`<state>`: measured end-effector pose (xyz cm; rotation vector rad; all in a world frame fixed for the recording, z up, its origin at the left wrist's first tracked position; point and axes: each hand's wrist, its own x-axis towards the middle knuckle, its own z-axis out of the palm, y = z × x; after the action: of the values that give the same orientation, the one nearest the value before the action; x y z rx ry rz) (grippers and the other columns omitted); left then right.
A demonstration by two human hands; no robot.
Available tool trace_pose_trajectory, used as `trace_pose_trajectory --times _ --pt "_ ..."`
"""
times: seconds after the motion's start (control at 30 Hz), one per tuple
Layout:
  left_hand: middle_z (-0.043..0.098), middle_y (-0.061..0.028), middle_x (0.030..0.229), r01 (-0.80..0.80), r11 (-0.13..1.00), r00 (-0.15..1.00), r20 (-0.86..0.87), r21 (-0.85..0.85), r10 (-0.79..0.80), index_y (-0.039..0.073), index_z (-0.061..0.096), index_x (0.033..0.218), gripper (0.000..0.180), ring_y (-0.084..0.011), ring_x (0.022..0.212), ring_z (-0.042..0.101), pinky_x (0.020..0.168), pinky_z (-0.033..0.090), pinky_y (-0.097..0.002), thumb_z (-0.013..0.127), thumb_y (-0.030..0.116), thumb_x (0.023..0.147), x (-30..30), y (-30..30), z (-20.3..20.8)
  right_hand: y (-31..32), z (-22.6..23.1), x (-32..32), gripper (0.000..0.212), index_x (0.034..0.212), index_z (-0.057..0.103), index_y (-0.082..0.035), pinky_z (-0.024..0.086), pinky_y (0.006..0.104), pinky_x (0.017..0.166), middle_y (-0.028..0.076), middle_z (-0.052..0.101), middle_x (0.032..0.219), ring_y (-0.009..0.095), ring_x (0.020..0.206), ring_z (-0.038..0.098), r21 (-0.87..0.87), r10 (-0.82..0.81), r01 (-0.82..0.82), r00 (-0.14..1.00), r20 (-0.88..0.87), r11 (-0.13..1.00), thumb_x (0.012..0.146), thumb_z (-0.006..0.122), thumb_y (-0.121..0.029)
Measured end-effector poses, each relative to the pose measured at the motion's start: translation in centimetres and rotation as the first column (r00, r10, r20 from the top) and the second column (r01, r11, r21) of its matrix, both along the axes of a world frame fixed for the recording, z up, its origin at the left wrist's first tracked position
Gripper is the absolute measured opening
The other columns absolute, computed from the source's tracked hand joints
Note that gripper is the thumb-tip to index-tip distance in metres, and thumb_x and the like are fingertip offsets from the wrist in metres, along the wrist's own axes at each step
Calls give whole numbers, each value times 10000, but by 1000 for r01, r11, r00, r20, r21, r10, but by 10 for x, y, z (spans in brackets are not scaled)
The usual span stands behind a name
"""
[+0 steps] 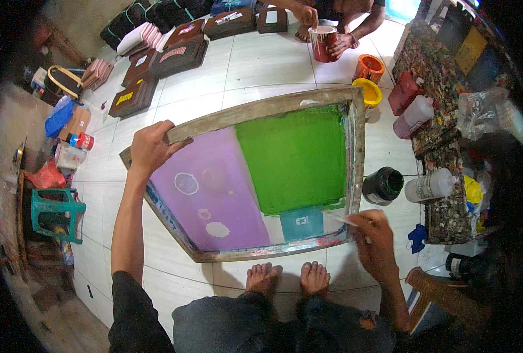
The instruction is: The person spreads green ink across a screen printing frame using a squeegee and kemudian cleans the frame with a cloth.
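A wooden-framed printing screen (214, 122) stands tilted in front of me. Its mesh carries a purple area (197, 188) with pale round marks, a bright green area (294, 159) and a small teal patch (301, 225) below the green. My left hand (154, 143) is closed over the frame's upper left edge, fingers wrapped onto the wood. At the lower right corner, my right hand (372, 232) is closed on a thin pale tool (342, 219), whose tip points left toward the mesh beside the teal patch. The tool's exact kind cannot be made out; the hand is slightly blurred.
Beyond the screen, another person's hands hold a dark red can (323, 44). Orange (369, 69) and yellow (367, 92) tubs stand at right, with a black jar (383, 186) and bottles by a paint-crusted bench (429, 76). Stacked brown pieces (133, 97) and a green stool (55, 213) are left.
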<state>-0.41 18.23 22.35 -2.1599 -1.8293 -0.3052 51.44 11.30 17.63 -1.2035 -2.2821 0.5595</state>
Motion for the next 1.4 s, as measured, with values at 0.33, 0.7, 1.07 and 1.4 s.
trace_pose_trajectory --times 0.33,0.7,1.07,1.4 --pt "661 -99 720 -98 986 991 83 -133 109 70 652 856 559 -291 648 652 606 509 -407 748 620 826 -3 10 -38 33 -63 -90 196 966 698 -43 458 385 786 96 605 919 259 930 590 166 351 -472 809 471 866 825 621 -157" --pt "642 -75 652 -92 991 992 76 -99 100 78 684 850 588 -244 618 649 591 514 -377 719 665 838 -3 19 -50 36 -97 -92 253 1028 706 -57 450 389 797 97 603 931 251 919 582 178 346 -463 822 452 868 809 625 -154" --pt "639 -78 673 -128 981 986 89 -147 142 81 683 865 531 -252 626 647 599 509 -397 747 608 834 -1 16 -47 73 -77 -110 293 1094 693 -82 433 408 821 91 615 1005 262 962 574 214 294 -444 816 497 870 814 625 -132" --pt "646 -66 655 -129 980 984 100 -150 145 71 687 841 610 -235 609 653 588 520 -382 713 681 834 1 15 -45 167 -26 -153 250 1060 686 -92 440 379 814 67 598 978 245 946 573 536 176 -413 882 437 736 828 610 -146"
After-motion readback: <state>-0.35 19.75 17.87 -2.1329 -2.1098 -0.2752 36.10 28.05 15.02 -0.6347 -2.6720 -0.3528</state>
